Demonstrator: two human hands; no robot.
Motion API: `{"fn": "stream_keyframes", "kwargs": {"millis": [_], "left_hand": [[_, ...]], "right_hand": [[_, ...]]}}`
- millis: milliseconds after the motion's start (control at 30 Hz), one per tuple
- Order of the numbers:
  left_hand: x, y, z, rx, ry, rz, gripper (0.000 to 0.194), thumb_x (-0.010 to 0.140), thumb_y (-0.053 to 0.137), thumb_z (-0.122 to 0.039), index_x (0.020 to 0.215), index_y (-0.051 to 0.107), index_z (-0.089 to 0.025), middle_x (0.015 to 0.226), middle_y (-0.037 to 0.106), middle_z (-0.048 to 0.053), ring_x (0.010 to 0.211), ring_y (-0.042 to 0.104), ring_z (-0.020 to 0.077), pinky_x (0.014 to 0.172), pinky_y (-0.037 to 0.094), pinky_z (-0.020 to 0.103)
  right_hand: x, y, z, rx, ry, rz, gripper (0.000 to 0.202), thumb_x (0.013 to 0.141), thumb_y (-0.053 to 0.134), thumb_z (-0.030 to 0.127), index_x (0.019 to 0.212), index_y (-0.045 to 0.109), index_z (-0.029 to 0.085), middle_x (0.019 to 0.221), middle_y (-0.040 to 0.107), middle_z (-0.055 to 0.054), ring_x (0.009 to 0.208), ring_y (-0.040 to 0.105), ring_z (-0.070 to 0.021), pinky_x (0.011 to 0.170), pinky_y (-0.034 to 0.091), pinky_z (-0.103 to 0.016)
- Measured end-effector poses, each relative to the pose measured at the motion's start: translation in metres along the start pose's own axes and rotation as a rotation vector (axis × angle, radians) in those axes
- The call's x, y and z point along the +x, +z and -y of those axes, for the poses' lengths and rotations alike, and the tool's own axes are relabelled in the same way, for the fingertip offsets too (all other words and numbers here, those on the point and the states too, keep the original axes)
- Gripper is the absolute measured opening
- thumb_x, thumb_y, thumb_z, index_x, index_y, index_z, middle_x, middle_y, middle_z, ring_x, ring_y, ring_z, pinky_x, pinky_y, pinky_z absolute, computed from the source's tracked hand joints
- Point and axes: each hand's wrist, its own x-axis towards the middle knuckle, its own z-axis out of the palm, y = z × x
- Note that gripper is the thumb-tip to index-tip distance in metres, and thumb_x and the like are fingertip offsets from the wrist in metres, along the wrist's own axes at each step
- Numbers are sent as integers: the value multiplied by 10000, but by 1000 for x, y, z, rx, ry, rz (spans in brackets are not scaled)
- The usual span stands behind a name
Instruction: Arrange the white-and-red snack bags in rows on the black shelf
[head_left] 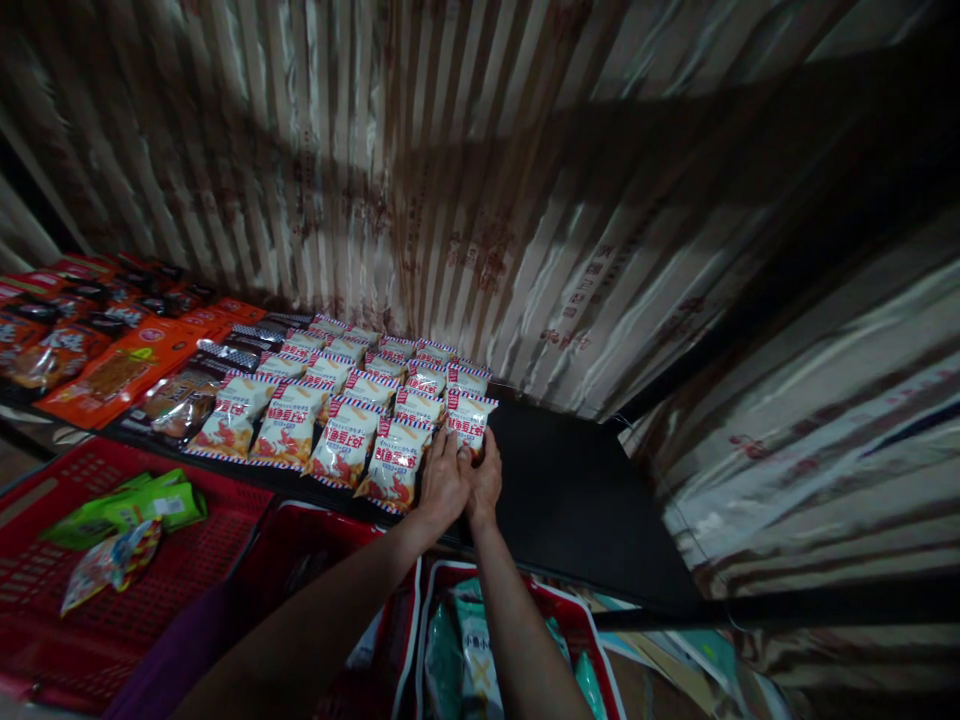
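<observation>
On the dark shelf (585, 500), rows of snack packets (345, 410) run from the left toward both hands. The left hand (444, 482) and right hand (485, 480) together grasp the lower edge of the end packet (469, 418), rightmost in the front row. It looks light, puffy, crinkly and slippery, best pinched at its flat sealed edges.

Black shelf (585, 500): white snack packets (345, 400) laid flat in overlapping rows across the middle. Orange packets (120, 370) and dark packets (180, 400) are laid to the left of them. Right part of the shelf is left bare.
</observation>
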Motion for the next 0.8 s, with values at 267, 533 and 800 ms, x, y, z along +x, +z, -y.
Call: {"fn": "stream_keyframes", "kwargs": {"millis": [267,533,800], "left_hand": [[1,4,2,4,-13,-5,496,866,341,-270,1308,448,-71,1421,389,166,1337,326,256,1121,236,416],[3,1,1,55,-14,42,534,886,293,-291,1321,412,-5,1418,365,223,1341,315,276,1114,236,431],[-2,6,4,20,8,2,522,876,316,-286,1323,407,-33,1431,359,195,1365,267,264,1132,203,437]], "right_hand": [[0,1,-3,55,52,41,642,727,475,416,1328,441,192,1108,645,-76,933,600,-233,831,449,-345],[1,1,0,43,44,44,632,731,477,429,1310,464,175,1094,648,-81,926,606,-230,808,458,-333],[-1,-3,3,30,38,78,676,731,472,468,1339,425,177,1095,645,-82,927,602,-229,828,451,-347]]}}
